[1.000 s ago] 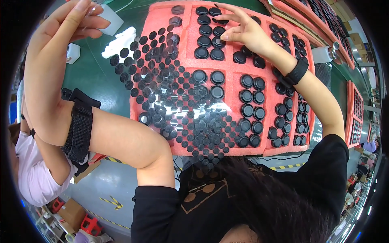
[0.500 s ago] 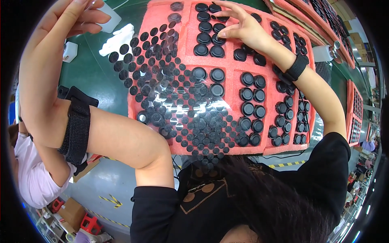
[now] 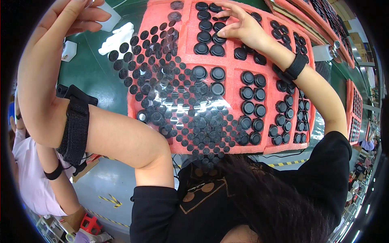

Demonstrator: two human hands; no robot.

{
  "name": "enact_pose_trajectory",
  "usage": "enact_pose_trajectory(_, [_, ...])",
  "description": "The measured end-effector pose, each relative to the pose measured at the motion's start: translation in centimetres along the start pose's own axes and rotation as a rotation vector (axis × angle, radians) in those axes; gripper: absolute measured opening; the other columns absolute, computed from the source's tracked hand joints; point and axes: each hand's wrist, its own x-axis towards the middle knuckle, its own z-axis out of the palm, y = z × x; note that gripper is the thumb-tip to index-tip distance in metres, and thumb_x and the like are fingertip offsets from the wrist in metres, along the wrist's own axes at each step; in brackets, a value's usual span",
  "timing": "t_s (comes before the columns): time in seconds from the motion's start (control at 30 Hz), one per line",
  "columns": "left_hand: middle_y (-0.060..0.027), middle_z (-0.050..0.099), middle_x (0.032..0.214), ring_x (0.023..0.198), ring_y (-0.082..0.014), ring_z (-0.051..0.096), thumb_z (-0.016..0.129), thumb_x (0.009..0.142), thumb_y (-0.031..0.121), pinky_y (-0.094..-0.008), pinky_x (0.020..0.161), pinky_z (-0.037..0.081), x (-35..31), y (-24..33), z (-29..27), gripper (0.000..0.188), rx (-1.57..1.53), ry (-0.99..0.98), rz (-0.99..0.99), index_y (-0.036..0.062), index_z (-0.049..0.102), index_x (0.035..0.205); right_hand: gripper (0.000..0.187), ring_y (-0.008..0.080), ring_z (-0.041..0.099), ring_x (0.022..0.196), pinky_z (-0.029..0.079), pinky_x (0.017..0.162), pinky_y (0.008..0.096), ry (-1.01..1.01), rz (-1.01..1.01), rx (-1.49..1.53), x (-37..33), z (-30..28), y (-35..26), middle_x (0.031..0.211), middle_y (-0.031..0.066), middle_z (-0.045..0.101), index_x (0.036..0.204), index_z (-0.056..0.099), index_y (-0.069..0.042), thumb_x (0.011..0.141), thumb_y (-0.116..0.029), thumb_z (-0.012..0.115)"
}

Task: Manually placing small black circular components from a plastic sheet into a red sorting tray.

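Observation:
A pink foam tray (image 3: 233, 67) lies on the green table, its pockets holding rows of black round caps (image 3: 248, 94). My right hand (image 3: 243, 28) reaches to the tray's far end, and its thumb and forefinger pinch one black cap (image 3: 219, 26) in a pocket there. A clear sheet dotted with black discs (image 3: 174, 101) hangs over the tray's left half. My left hand (image 3: 77, 16) is raised at the upper left with its fingers pinched on the sheet's corner. Black straps sit on my left forearm and right wrist.
More pink trays of caps (image 3: 356, 109) lie along the right side. White foam pieces (image 3: 117, 38) and a small white box (image 3: 69, 50) rest on the green table (image 3: 93, 81). A co-worker in a pale shirt (image 3: 28, 170) stands at the lower left.
My right hand has crept slightly farther up the tray. The co-worker at the lower left has shifted, and an arm with a black wristband now shows there.

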Motion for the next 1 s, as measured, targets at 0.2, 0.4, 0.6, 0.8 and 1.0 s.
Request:
enact_pose_trajectory(0.2, [-0.0095,0.059,0.087,0.078,-0.0147,0.057,0.046,0.084,0.018,-0.023,0.075,0.042,0.0,1.9,1.2,0.024,-0.063,-0.05,0.017,0.0004,0.055,0.097,0.05,0.0091,0.052,0.075,0.043,0.073,0.0207,-0.058,-0.219,-0.258,-0.2,0.4,0.8,0.101,0.0108,0.048,0.116,0.041,-0.006,0.07,0.01,0.053])
enact_pose_trajectory(0.4, [-0.0094,0.059,0.085,0.077,-0.0144,0.057,0.046,0.084,0.019,-0.0229,0.073,0.042,-0.1,1.7,1.2,0.024,-0.113,-0.073,0.045,-0.0007,0.055,0.095,0.06,0.012,0.049,0.084,0.041,0.079,0.0231,-0.122,-0.242,-0.41,0.0,-0.2,0.3,0.111,0.0084,0.039,0.126,0.029,-0.013,0.073,0.004,0.052])
enact_pose_trajectory(0.6, [-0.0093,0.059,0.084,0.076,-0.0142,0.056,0.046,0.084,0.019,-0.0228,0.072,0.042,-0.2,-0.2,-0.2,0.025,-0.161,-0.084,0.068,-0.0017,0.054,0.094,0.069,0.0126,0.051,0.075,0.045,0.066,0.0235,-0.064,-0.332,-0.083,0.3,-2.2,-3.8,0.104,0.0107,0.042,0.126,0.024,-0.012,0.068,0.011,0.054])
enact_pose_trajectory(0.8, [-0.0092,0.058,0.082,0.074,-0.0139,0.056,0.046,0.084,0.02,-0.0227,0.07,0.042,-0.2,-0.3,-0.1,0.025,-0.208,-0.092,0.095,-0.0028,0.054,0.092,0.07,0.0144,0.048,0.081,0.043,0.071,0.0251,0.065,0.006,-0.67,0.9,-3.4,-5.3,0.103,0.0124,0.044,0.127,0.022,-0.011,0.068,-0.003,0.06])
enact_pose_trajectory(1.0, [-0.0091,0.058,0.08,0.073,-0.0137,0.056,0.046,0.084,0.02,-0.0226,0.069,0.042,0.2,-1.5,-0.8,0.026,-0.245,-0.102,0.131,-0.0039,0.054,0.091,0.072,0.0186,0.05,0.086,0.043,0.072,0.0268,0.141,-0.248,-0.957,3.0,-4.6,-1.0,0.105,0.0151,0.043,0.127,0.02,-0.008,0.068,-0.008,0.062])
